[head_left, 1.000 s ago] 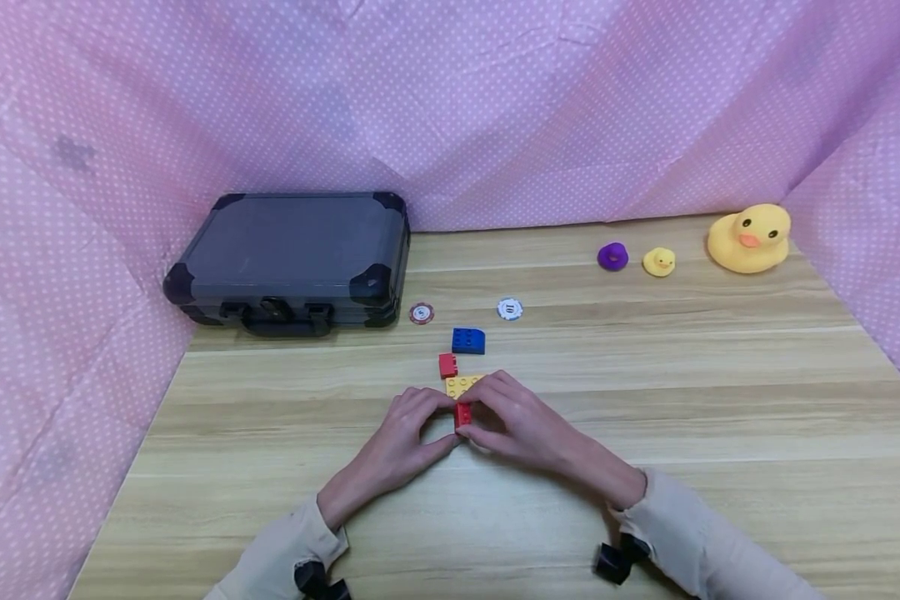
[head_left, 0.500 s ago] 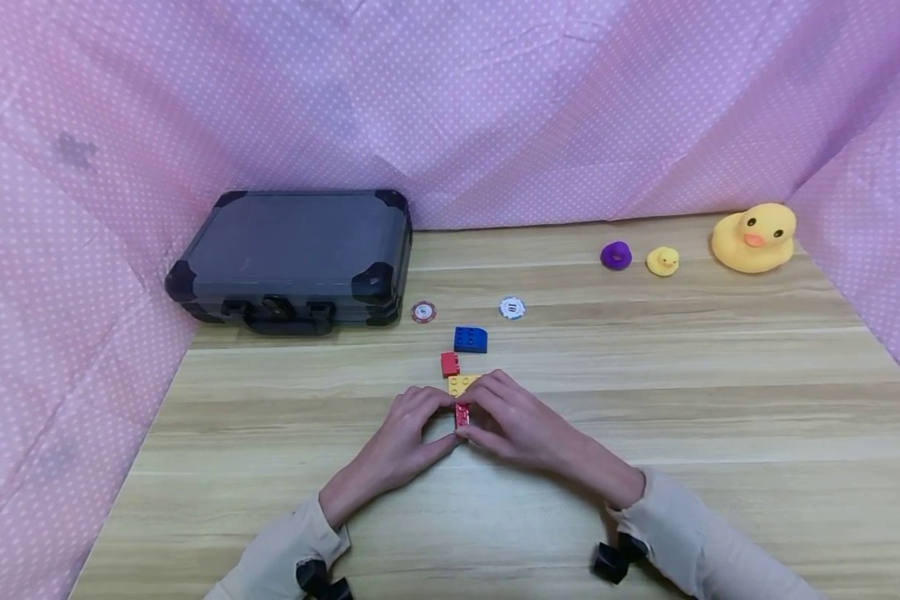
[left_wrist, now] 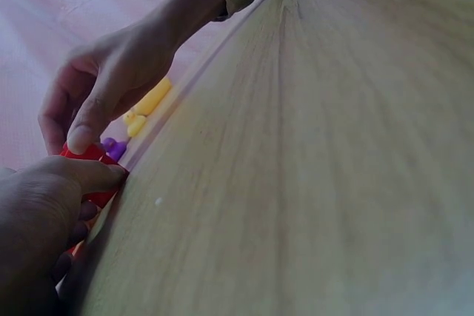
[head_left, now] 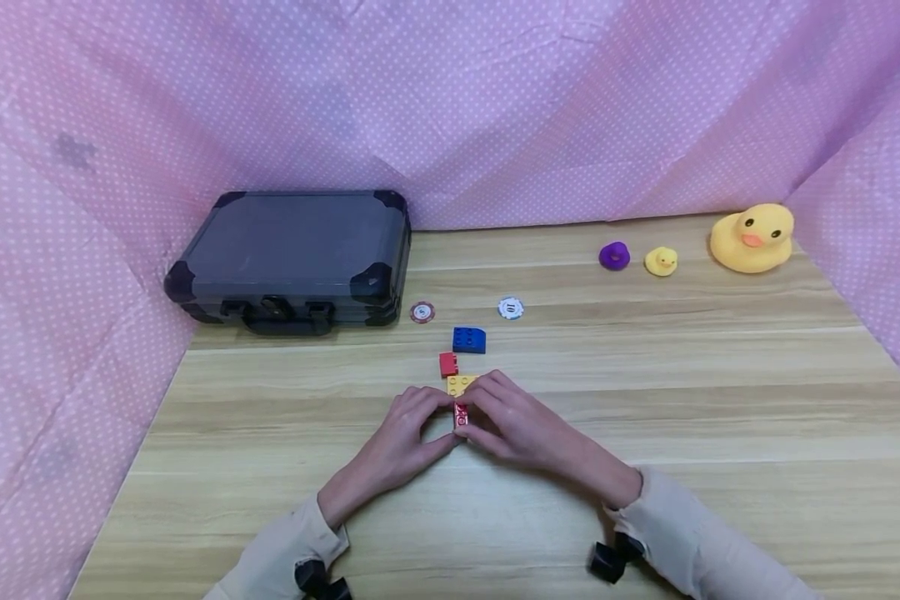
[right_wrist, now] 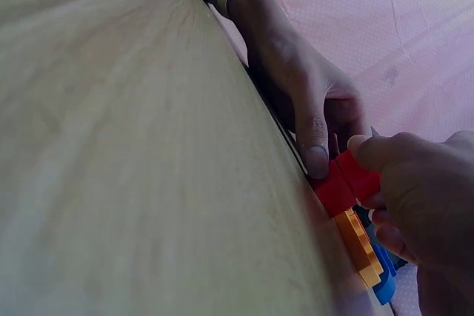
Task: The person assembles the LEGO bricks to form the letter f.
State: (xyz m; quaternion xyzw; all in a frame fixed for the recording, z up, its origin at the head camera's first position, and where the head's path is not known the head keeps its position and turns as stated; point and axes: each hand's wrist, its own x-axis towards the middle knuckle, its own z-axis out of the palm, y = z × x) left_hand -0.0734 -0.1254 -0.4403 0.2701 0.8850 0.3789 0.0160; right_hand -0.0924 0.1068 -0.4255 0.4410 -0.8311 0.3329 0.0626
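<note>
My left hand [head_left: 405, 439] and right hand [head_left: 521, 423] meet at a small stack of two red toy bricks at the front middle of the table. In the right wrist view, the left thumb and fingers pinch the lower red brick [right_wrist: 334, 196], close to the tabletop. Right-hand fingers grip the upper red brick [right_wrist: 360, 175], seated on the lower one with a thin seam between them. From the head view only the studded top shows between the fingertips. Just beyond lies a yellow brick [head_left: 461, 384], partly covered by the right hand. Another red brick [head_left: 448, 364] and a blue brick [head_left: 469, 340] follow behind.
A dark grey case [head_left: 300, 250] with black corners stands at the back left. Near it lie a red-rimmed poker chip [head_left: 422, 312] and a white one [head_left: 511, 308]. Purple [head_left: 614, 256], small yellow [head_left: 661, 262] and large yellow [head_left: 752, 239] ducks sit at the back right.
Between the fingers, the upper red brick has tipped slightly, so its studded top shows brighter. Both hands keep nearly the same place; the other things have not moved.
</note>
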